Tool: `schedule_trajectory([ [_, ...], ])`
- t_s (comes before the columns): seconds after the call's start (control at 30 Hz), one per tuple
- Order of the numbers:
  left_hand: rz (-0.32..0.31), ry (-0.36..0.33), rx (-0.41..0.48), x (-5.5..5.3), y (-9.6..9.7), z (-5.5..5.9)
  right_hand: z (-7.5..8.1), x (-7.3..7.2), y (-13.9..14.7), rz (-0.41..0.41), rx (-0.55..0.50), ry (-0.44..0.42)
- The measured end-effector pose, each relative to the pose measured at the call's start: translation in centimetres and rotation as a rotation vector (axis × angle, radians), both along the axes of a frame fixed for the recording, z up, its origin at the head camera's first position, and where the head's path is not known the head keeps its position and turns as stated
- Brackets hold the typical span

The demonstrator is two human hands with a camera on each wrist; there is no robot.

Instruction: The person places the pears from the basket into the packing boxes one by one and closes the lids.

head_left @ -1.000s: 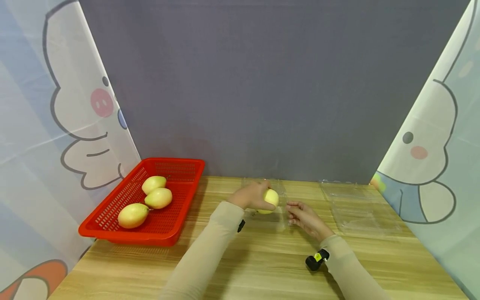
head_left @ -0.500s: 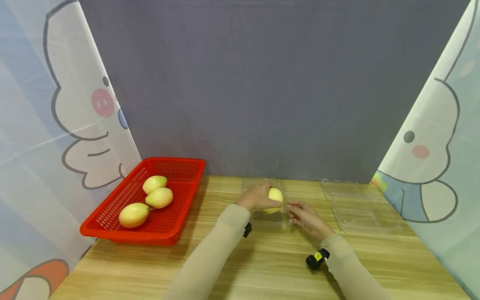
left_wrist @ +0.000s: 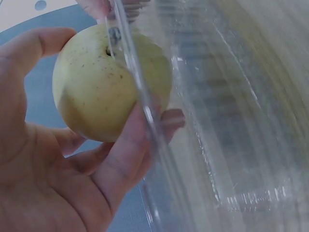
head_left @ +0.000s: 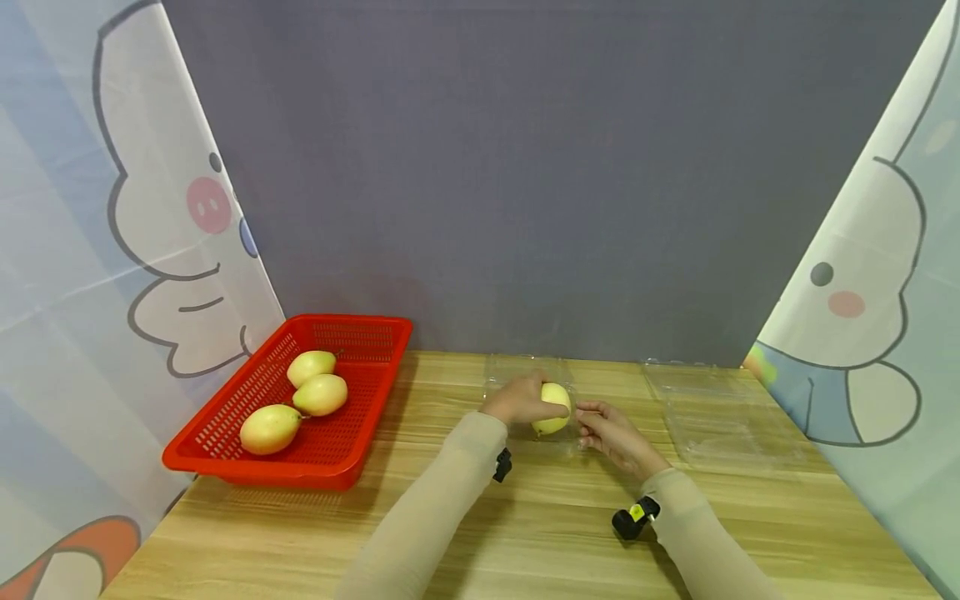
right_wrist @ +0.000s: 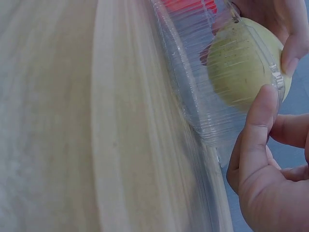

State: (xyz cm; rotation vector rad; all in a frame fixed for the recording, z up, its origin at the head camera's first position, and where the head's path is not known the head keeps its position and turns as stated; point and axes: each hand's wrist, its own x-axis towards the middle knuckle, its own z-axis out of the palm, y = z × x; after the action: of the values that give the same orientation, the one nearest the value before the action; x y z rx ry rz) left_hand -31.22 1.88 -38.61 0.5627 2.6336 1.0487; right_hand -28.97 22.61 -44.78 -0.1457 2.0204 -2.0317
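My left hand [head_left: 517,402] grips a pale yellow pear [head_left: 552,407], its fingers and thumb spread round the sides. Small brown specks and a dark stem hollow show on the pear [left_wrist: 104,84] in the left wrist view. It sits at the rim of a clear plastic clamshell box [left_wrist: 231,111], partly overlapped by the clear wall. My right hand [head_left: 617,440] pinches the box's near right edge. In the right wrist view, a fingertip of the right hand [right_wrist: 265,164] lies on the rim just below the pear, and the ribbed plastic wall [right_wrist: 207,121] runs beside it.
A red slotted basket [head_left: 258,477] on the left holds three pears [head_left: 321,395]. Another clear plastic box [head_left: 723,421] lies on the right of the wooden table [head_left: 540,542]. A grey curtain [head_left: 555,183] hangs behind, with cartoon-printed cloths at both sides.
My left hand has moved to the right with the pear, which is now lower and closer to my right hand. The right hand has stayed at the box's edge.
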Motion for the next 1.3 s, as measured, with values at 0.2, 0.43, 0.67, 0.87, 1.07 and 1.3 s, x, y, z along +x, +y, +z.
schedule_trajectory([
  [0.2,-0.007,-0.026,-0.015,0.3,0.5,0.1,0.0,0.0,0.0,0.005,-0.009,-0.009],
  [0.43,0.017,-0.052,-0.043,0.1,0.9,0.0,0.1,0.1,0.0,0.004,-0.018,-0.017],
  [0.67,0.018,-0.066,-0.034,0.2,1.1,-0.5,0.2,0.1,0.0,0.018,-0.022,-0.012],
  [0.87,0.030,-0.085,-0.012,0.3,1.2,-0.8,0.1,0.1,0.0,0.012,-0.028,-0.016],
  [1.07,0.042,-0.089,-0.013,0.3,1.2,-0.7,0.2,0.1,0.0,0.020,-0.030,-0.004],
  [1.3,0.037,-0.079,-0.027,0.1,1.1,-0.9,0.1,0.0,-0.1,0.017,-0.034,-0.007],
])
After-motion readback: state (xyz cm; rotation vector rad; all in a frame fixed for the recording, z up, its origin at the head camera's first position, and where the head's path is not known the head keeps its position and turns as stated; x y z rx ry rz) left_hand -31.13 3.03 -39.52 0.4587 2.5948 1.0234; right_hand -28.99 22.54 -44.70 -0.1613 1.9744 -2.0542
